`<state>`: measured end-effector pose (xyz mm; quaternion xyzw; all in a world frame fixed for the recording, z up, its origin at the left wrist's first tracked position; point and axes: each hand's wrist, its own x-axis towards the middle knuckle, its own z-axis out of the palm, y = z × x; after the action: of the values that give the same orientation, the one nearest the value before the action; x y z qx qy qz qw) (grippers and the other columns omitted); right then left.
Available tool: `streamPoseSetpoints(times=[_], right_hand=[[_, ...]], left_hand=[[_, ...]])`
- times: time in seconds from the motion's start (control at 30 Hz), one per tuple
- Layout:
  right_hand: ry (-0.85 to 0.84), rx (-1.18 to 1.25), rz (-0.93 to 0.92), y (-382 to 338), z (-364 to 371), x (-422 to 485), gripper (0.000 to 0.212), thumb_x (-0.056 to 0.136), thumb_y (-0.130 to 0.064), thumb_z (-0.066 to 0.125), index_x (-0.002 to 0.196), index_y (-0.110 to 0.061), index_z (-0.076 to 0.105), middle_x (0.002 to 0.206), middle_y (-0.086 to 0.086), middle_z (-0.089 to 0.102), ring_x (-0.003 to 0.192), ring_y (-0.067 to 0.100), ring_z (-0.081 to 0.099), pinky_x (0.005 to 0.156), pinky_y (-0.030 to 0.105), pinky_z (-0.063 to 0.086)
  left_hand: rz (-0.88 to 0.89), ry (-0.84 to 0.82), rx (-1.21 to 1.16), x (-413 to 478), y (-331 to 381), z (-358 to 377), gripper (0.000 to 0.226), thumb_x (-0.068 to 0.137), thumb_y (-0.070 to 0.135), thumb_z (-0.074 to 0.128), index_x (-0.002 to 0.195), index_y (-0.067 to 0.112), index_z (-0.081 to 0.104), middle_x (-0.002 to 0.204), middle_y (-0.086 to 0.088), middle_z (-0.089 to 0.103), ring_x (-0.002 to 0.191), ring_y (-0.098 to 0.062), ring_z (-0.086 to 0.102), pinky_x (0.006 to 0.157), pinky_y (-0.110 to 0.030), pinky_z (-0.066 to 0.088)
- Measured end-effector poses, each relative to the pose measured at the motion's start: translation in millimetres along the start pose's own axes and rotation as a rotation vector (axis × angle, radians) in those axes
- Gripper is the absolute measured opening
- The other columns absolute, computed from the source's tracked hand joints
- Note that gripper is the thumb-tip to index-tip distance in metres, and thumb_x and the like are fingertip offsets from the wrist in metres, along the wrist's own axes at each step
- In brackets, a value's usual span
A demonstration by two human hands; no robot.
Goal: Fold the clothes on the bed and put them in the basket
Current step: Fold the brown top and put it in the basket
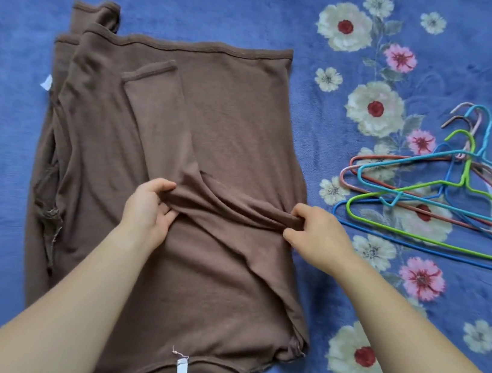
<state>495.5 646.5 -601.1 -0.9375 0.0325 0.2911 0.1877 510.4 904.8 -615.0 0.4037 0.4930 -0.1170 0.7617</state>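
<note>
A brown long-sleeved garment (235, 121) lies spread on the blue flowered bedspread (3, 127), partly folded, with one sleeve laid across its middle and its neck label toward me. My left hand (148, 207) pinches a raised fold of the cloth near the centre. My right hand (315, 232) grips the same fold at the garment's right edge. The fold stretches between both hands. No basket shows in the head view.
A pile of several coloured wire hangers (445, 201) lies on the bedspread to the right of the garment. A small white tag (46, 83) pokes out at the garment's left edge. Bare blue bedspread stretches to the left and far side.
</note>
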Motion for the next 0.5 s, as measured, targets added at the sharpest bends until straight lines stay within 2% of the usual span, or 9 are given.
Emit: streamPoseSetpoints(times=[0.07, 0.13, 0.2, 0.23, 0.3, 0.37, 0.43, 0.5], right_hand=[[-0.013, 0.016, 0.054, -4.8, -3.1, 5.0, 0.010, 0.075, -0.023, 0.061, 0.080, -0.017, 0.055, 0.079, 0.002, 0.056, 0.086, 0.029, 0.057, 0.066, 0.033, 0.042], [-0.040, 0.018, 0.036, -12.5, -3.7, 10.2, 0.010, 0.074, -0.024, 0.061, 0.081, -0.018, 0.057, 0.087, 0.001, 0.051, 0.090, 0.028, 0.056, 0.072, 0.034, 0.046], [-0.091, 0.055, 0.004, -20.3, -4.7, 13.6, 0.015, 0.076, -0.036, 0.063, 0.076, -0.023, 0.056, 0.091, 0.000, 0.044, 0.091, 0.024, 0.054, 0.079, 0.035, 0.046], [-0.122, 0.089, -0.004, -21.2, -4.9, 16.2, 0.023, 0.077, -0.043, 0.064, 0.069, -0.024, 0.056, 0.090, 0.000, 0.044, 0.089, 0.022, 0.053, 0.078, 0.034, 0.045], [-0.167, 0.130, 0.003, -17.7, -6.7, 23.9, 0.036, 0.078, -0.048, 0.065, 0.055, -0.023, 0.054, 0.079, 0.002, 0.047, 0.078, 0.016, 0.053, 0.064, 0.031, 0.039], [-0.221, 0.148, 0.054, -13.1, -8.8, 33.8, 0.045, 0.079, -0.042, 0.069, 0.047, -0.016, 0.050, 0.060, -0.002, 0.044, 0.061, 0.010, 0.045, 0.054, 0.028, 0.032], [-0.285, 0.156, 0.120, -13.9, -12.5, 42.7, 0.053, 0.079, -0.037, 0.073, 0.042, -0.012, 0.044, 0.043, -0.008, 0.036, 0.051, 0.012, 0.037, 0.051, 0.028, 0.029], [-0.360, 0.158, 0.159, -20.3, -16.8, 50.8, 0.054, 0.078, -0.034, 0.075, 0.043, -0.012, 0.042, 0.044, -0.005, 0.038, 0.053, 0.014, 0.039, 0.051, 0.027, 0.033]], left_hand=[[-0.007, -0.018, 0.047, 4.2, 6.8, -0.2, 0.012, 0.084, 0.002, 0.050, 0.086, 0.011, 0.059, 0.085, -0.004, 0.065, 0.080, -0.019, 0.064, 0.066, -0.024, 0.055], [0.022, -0.089, 0.021, 10.8, 24.8, 10.9, 0.018, 0.084, 0.006, 0.052, 0.096, 0.008, 0.066, 0.095, -0.007, 0.071, 0.090, -0.022, 0.069, 0.078, -0.027, 0.058], [0.057, -0.098, 0.002, 17.7, 46.3, 26.0, 0.028, 0.087, 0.013, 0.059, 0.111, 0.005, 0.068, 0.106, -0.009, 0.072, 0.099, -0.024, 0.070, 0.087, -0.035, 0.056], [0.063, -0.091, 0.021, 22.0, 55.1, 32.9, 0.029, 0.088, 0.018, 0.061, 0.114, 0.006, 0.068, 0.107, -0.008, 0.073, 0.098, -0.023, 0.071, 0.085, -0.036, 0.057], [0.071, -0.081, 0.071, 31.7, 70.2, 44.6, 0.020, 0.091, 0.023, 0.063, 0.104, 0.011, 0.070, 0.097, -0.004, 0.075, 0.090, -0.018, 0.073, 0.077, -0.033, 0.057], [0.125, -0.109, 0.048, 41.5, 90.0, 52.6, 0.008, 0.090, 0.018, 0.061, 0.090, 0.014, 0.068, 0.091, -0.002, 0.074, 0.089, -0.018, 0.071, 0.084, -0.034, 0.056], [0.208, -0.193, -0.060, 47.3, 111.8, 54.4, 0.009, 0.083, 0.009, 0.056, 0.086, 0.013, 0.064, 0.097, -0.005, 0.069, 0.096, -0.023, 0.068, 0.095, -0.036, 0.052], [0.289, -0.231, -0.131, 49.1, 130.2, 49.7, 0.019, 0.076, 0.001, 0.051, 0.085, 0.012, 0.064, 0.099, -0.006, 0.066, 0.096, -0.024, 0.066, 0.097, -0.036, 0.051]])
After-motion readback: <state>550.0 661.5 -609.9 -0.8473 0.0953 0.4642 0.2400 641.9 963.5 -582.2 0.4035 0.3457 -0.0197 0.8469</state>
